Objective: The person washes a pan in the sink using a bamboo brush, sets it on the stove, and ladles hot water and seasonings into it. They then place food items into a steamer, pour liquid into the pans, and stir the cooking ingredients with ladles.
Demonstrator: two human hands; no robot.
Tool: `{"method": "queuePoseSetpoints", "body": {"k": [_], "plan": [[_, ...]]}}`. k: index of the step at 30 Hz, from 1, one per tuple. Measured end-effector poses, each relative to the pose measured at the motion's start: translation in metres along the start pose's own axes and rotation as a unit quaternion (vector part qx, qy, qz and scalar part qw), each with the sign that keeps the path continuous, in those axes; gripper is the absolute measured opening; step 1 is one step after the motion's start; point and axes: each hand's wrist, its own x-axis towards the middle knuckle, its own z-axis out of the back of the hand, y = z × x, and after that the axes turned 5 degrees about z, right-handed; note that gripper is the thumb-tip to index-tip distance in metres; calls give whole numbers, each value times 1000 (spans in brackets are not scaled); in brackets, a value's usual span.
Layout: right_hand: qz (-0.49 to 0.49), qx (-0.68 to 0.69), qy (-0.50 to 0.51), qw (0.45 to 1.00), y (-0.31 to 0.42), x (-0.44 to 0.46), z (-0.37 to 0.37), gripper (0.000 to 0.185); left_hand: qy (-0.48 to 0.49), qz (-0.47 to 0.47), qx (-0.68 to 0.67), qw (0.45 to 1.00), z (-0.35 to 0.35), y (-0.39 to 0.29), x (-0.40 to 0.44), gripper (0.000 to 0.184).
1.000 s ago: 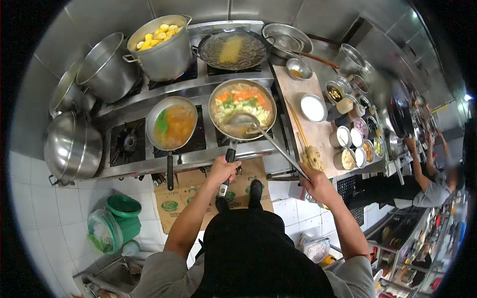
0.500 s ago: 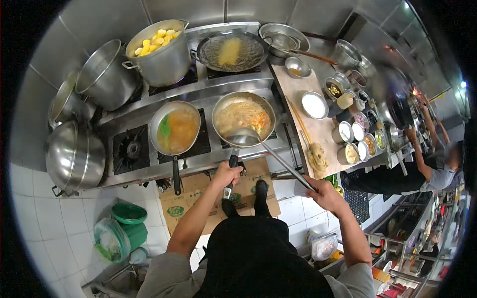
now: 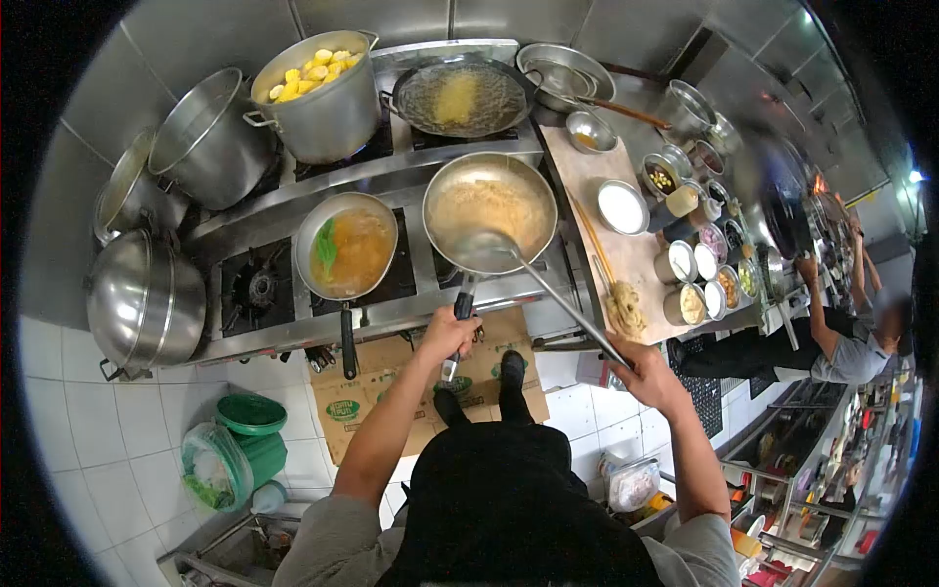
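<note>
My left hand (image 3: 448, 334) is wrapped round the black handle of a frying pan (image 3: 436, 188) over the right front burner. The pan is tilted, and its noodles (image 3: 494, 207) are blurred in a pale brown sauce. My right hand (image 3: 646, 376) grips the long metal handle of a ladle (image 3: 486, 252), whose bowl is inside the near part of the pan. To the left, a second pan (image 3: 305, 245) holds orange-brown broth and a green leaf, with its handle pointing toward me.
Behind stand a pot of yellow chunks (image 3: 323, 108) and a wok of bubbling liquid (image 3: 416, 106). At right, a board (image 3: 587, 171) carries bowls, bottles and chopsticks. A metal domed vessel (image 3: 137, 303) sits at left. Another person (image 3: 831, 338) works at far right.
The frying pan has moved up and away from me, tipping so its inside faces me more. Its noodles have shifted and blurred. The ladle has moved slightly with it.
</note>
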Motion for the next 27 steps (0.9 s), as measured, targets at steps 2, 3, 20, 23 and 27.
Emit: {"method": "queuePoseSetpoints", "body": {"k": [2, 3, 20, 23, 27], "plan": [[-43, 0, 21, 999, 1, -2, 1, 52, 13, 16, -17, 1000, 6, -4, 1, 11], [-42, -8, 26, 999, -2, 1, 3, 52, 15, 14, -26, 999, 6, -4, 2, 10], [-51, 25, -12, 998, 1, -4, 12, 51, 1, 9, -15, 1000, 6, 34, 13, 13], [-78, -12, 64, 995, 0, 1, 32, 52, 1, 29, -25, 999, 7, 35, 8, 13], [-55, -36, 73, 995, -26, 20, 36, 49, 9, -19, 0, 1000, 8, 18, -1, 22]]}}
